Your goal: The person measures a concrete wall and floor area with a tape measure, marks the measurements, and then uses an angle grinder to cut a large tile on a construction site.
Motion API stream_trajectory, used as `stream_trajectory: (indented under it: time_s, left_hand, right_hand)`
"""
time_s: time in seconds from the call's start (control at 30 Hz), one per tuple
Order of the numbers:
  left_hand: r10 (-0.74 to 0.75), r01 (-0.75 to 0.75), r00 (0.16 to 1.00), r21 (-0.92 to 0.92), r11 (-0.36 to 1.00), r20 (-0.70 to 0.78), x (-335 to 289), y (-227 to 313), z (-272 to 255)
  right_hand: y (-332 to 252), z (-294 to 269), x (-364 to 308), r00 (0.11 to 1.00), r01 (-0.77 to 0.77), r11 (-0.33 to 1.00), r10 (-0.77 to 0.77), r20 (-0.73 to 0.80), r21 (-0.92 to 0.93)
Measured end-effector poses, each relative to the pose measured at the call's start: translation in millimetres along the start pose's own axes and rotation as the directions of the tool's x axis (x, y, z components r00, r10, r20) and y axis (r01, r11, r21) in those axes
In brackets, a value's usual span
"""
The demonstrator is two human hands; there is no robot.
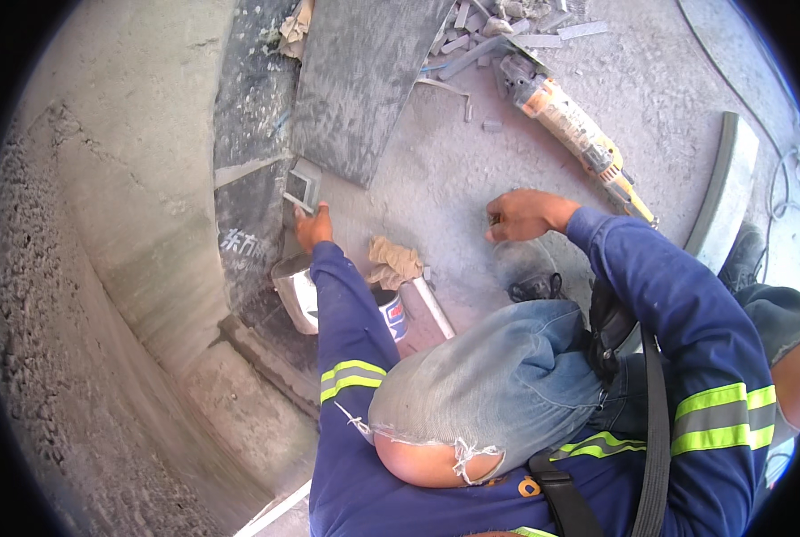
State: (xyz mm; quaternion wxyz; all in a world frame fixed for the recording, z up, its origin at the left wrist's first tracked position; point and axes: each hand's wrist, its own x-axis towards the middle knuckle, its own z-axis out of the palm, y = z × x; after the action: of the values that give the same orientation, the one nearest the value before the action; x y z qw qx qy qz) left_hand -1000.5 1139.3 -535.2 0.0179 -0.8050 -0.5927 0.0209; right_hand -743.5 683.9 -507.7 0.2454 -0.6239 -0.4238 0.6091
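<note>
My left hand (311, 226) holds a small flat metal scraper (302, 187) against the lower edge of a dark stone slab (255, 125) that leans on the wall. Over the dusty floor hovers my right hand (518, 215), loosely curled and seemingly empty. Both arms wear blue sleeves with yellow reflective bands. I crouch with a knee in torn jeans below the hands. An orange angle grinder (565, 119) lies on the floor beyond my right hand.
A second grey slab (364, 80) leans next to the dark one. A metal tin (297, 291) and a crumpled tan rag (396, 262) sit by my left forearm. Stone offcuts (480, 31) litter the far floor. A curved stone strip (727, 192) lies at right.
</note>
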Motion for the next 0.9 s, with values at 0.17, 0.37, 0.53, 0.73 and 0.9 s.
stream_trajectory:
  time_s: [0.17,0.37,0.53,0.73,0.9]
  left_hand:
    - [-0.149,0.148,0.988,-0.005,0.989,-0.039,-18.9,25.6,-23.1]
    - [0.231,-0.186,0.973,-0.622,0.76,-0.009,-119.8,90.1,-64.7]
    - [0.516,0.247,0.736,-0.884,0.398,0.438,-246.6,150.2,-90.2]
    - [0.413,0.625,0.741,-0.769,-0.135,0.53,-275.0,181.6,-117.2]
    - [0.283,0.511,0.855,-0.796,-0.324,0.434,-275.3,175.7,-119.0]
  right_hand:
    - [0.3,0.3,2.4,0.999,0.037,0.999,-0.037,-0.021,-0.039]
    - [-15.8,2.4,2.0,0.981,0.138,0.99,-0.132,-0.142,0.037]
    - [-56.7,12.8,7.6,0.825,0.392,0.916,-0.39,-0.409,-0.082]
    - [-91.8,-0.1,-7.4,0.766,0.279,0.901,-0.417,-0.49,-0.331]
    - [-115.7,-27.8,-27.5,0.829,0.344,0.869,-0.459,-0.318,-0.356]
